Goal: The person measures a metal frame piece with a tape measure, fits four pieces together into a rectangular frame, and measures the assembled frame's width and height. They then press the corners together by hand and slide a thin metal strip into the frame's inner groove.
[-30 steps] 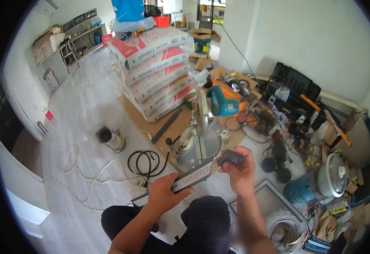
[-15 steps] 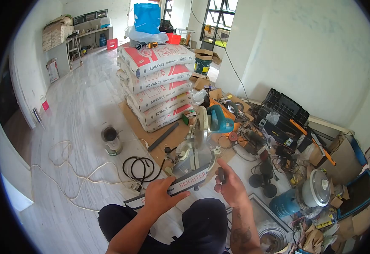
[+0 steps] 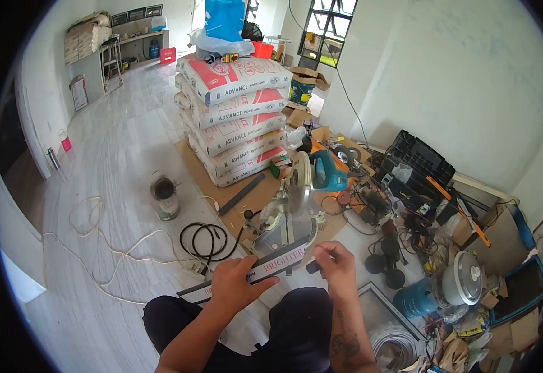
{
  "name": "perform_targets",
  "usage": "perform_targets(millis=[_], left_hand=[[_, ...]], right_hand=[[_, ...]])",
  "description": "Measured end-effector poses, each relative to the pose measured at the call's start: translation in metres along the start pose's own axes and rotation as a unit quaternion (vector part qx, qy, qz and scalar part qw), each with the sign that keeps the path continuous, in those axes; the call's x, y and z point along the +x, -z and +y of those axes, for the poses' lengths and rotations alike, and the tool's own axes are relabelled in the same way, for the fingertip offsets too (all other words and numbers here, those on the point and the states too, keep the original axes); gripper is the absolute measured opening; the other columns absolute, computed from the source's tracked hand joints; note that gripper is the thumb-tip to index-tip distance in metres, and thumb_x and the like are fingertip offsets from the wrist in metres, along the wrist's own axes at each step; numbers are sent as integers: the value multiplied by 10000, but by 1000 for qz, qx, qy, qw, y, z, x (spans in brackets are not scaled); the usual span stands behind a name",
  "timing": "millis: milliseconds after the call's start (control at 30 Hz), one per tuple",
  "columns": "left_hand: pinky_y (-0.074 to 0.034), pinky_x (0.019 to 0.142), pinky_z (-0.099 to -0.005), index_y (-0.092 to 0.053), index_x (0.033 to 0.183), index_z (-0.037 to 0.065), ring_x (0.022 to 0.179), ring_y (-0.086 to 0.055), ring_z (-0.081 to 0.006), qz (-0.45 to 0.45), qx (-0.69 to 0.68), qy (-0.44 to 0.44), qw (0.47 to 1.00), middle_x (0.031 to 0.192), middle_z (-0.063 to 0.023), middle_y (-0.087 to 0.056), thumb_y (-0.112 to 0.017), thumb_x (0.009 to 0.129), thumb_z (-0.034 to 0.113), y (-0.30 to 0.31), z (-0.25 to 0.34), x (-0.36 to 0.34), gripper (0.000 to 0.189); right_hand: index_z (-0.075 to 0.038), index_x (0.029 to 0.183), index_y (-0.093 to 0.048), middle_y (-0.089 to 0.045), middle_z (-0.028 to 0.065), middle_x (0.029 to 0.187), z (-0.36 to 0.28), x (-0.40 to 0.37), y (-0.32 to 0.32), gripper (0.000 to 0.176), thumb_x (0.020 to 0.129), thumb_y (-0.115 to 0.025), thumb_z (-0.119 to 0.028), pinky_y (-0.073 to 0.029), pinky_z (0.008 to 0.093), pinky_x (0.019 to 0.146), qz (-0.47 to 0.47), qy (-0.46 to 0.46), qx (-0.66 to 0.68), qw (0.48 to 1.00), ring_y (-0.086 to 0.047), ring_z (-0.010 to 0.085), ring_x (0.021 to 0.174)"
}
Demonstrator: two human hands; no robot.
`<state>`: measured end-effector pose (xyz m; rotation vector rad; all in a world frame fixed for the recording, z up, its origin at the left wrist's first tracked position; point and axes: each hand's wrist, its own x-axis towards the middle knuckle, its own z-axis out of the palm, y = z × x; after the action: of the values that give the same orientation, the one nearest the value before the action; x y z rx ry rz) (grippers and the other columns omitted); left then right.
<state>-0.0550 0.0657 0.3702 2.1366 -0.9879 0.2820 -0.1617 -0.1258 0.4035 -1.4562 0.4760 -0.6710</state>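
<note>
My left hand (image 3: 234, 281) is wrapped over a long, dark-edged aluminum profile (image 3: 285, 260) with a white face lettered "BRIGHTER". The profile slants across above my knees. Its far end lies over the base of a teal miter saw (image 3: 328, 174). Close to that end, my right hand (image 3: 337, 263) pinches a small dark block (image 3: 313, 267) between thumb and fingers. What the block is cannot be made out. The saw stands on brown cardboard with its round blade guard facing me.
Stacked cement bags (image 3: 246, 118) rise behind the saw. A coiled black hose (image 3: 203, 244), a dirty can (image 3: 164, 198) and a pale cord (image 3: 122, 253) lie to the left. Tools, a blue tank (image 3: 415, 303), a framed panel (image 3: 371, 291) and a wire coil (image 3: 397, 347) crowd the right.
My right hand has turned and closed its fingers, and the dark block now points down toward the profile's end. My left hand keeps hold of the profile. The view has shifted slightly.
</note>
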Motion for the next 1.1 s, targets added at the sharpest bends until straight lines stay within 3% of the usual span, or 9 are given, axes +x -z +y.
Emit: perform_targets(millis=[133, 433, 533, 600, 633, 700, 800, 1033, 1100], left_hand=[[-467, 670, -401, -672, 945, 56, 702, -623, -272, -4, 25, -8, 1000, 730, -98, -651, -807, 646, 530, -1, 1, 1, 576], [-480, 646, -400, -683, 988, 48, 686, -627, -276, -3, 0, 58, 998, 725, -106, -641, -797, 658, 557, 0, -8, 2, 617], [-488, 660, -401, -684, 1003, 45, 699, -632, -280, -12, -34, 64, 997, 737, -109, -647, -797, 657, 562, 1, -9, 3, 632], [-490, 662, -401, -685, 1003, 46, 700, -634, -281, -19, -37, 59, 997, 740, -109, -649, -798, 654, 562, 1, -9, 3, 634], [-492, 664, -402, -685, 1004, 46, 701, -635, -281, -23, -40, 57, 997, 743, -109, -650, -800, 651, 563, 0, -8, 4, 635], [-491, 658, -400, -686, 1005, 45, 694, -633, -280, -18, -40, 44, 998, 743, -108, -651, -805, 645, 561, -4, -11, 3, 640], [-491, 641, -394, -690, 997, 43, 676, -629, -278, -24, -43, 21, 999, 733, -107, -648, -815, 635, 556, -5, -10, 3, 641], [-476, 583, -383, -703, 941, 57, 622, -616, -259, -29, -36, 7, 999, 643, -87, -617, -835, 608, 520, 1, -7, 1, 585], [-468, 568, -383, -699, 925, 67, 603, -613, -253, -26, -7, -14, 1000, 626, -77, -610, -835, 610, 505, -1, -10, 0, 556]], right_hand=[[35, 922, -667, -632, 28, 746, -3, 2, -7, 126, 860, -690, -73, -441, 212, 583, -22, -35, -56, 998, -567, 81, 634], [-10, 850, -668, -565, -25, 647, 17, 4, 25, 97, 863, -670, -106, -296, 195, 422, 53, -87, 41, 994, -436, 43, 470], [3, 954, -661, -567, -19, 680, 22, 7, 35, 152, 878, -663, -129, -337, 210, 468, -3, -107, -25, 994, -475, 60, 533], [20, 1104, -611, -571, 2, 766, 24, 10, 30, 240, 908, -623, -117, -386, 240, 549, -11, 16, -223, 975, -518, 92, 632], [20, 1104, -611, -571, 2, 766, 21, 12, 29, 240, 908, -623, -117, -386, 240, 549, -10, 17, -224, 975, -518, 92, 632], [27, 1219, -547, -564, 18, 842, 14, 13, 24, 319, 929, -595, -97, -408, 269, 614, -2, -62, 126, 990, -532, 118, 705], [29, 1218, -545, -556, 26, 854, -2, 16, 13, 301, 940, -581, -81, -410, 275, 605, -29, -82, 227, 970, -524, 127, 672], [41, 1214, -540, -594, 52, 895, 12, 20, 2, 291, 940, -579, -47, -432, 261, 591, -25, -79, 138, 987, -544, 122, 685], [56, 1237, -516, -623, 79, 963, 17, 18, 0, 310, 940, -562, -20, -505, 284, 669, 12, -22, 9, 1000, -596, 147, 766]])
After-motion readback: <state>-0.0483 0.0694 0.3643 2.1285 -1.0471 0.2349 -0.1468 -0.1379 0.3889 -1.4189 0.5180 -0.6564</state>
